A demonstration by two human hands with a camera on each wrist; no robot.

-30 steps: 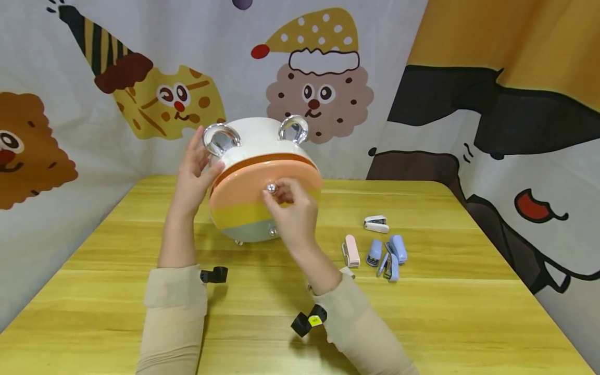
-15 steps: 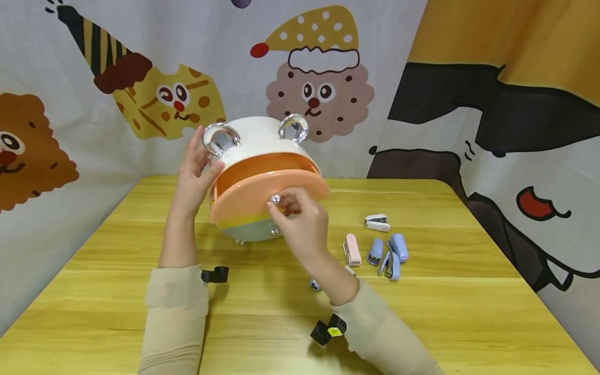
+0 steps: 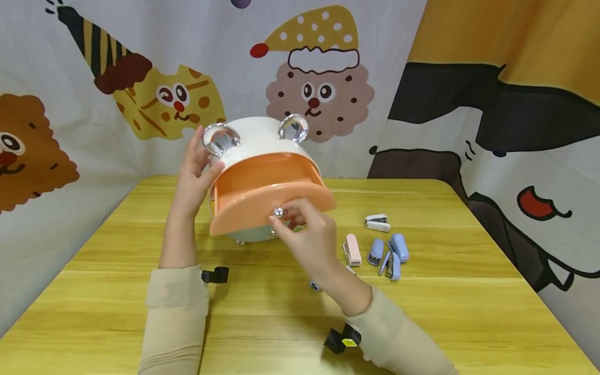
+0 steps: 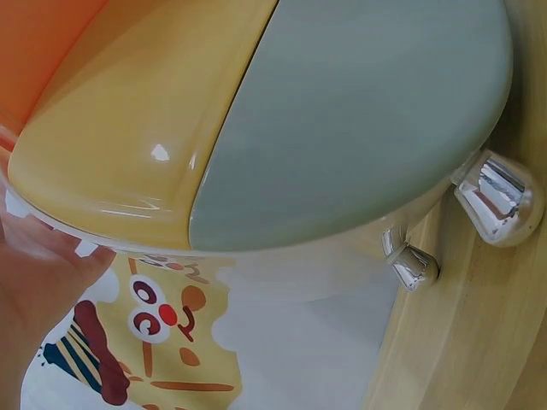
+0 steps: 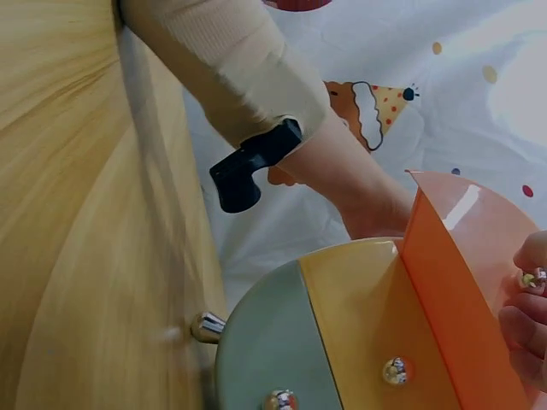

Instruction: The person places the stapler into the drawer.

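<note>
A small rounded drawer cabinet (image 3: pixel 262 130) with a white top and two silver ears stands on the table. Its orange top drawer (image 3: pixel 244 208) is pulled well out, showing a bare orange inside. My right hand (image 3: pixel 311 237) pinches the drawer's silver knob (image 3: pixel 278 212) between thumb and fingers. On the cabinet's left side rests my left hand (image 3: pixel 192 169), fingers extended up beside the ear and thumb at the front edge. In the left wrist view, the yellow drawer (image 4: pixel 128 145) and the grey-green drawer (image 4: pixel 350 128) are closed, above silver feet (image 4: pixel 500 198).
Right of the cabinet lie mini staplers: a white one (image 3: pixel 377 223), a pink one (image 3: pixel 352 250) and several blue ones (image 3: pixel 398 247). Another small blue item (image 3: pixel 315 285) is partly hidden by my right forearm. A printed curtain (image 3: pixel 187 31) hangs behind the wooden table (image 3: pixel 262 333).
My right hand has drawn the orange drawer out toward me and slightly down to the right, widening its opening from a thin gap. The left hand has stayed against the cabinet.
</note>
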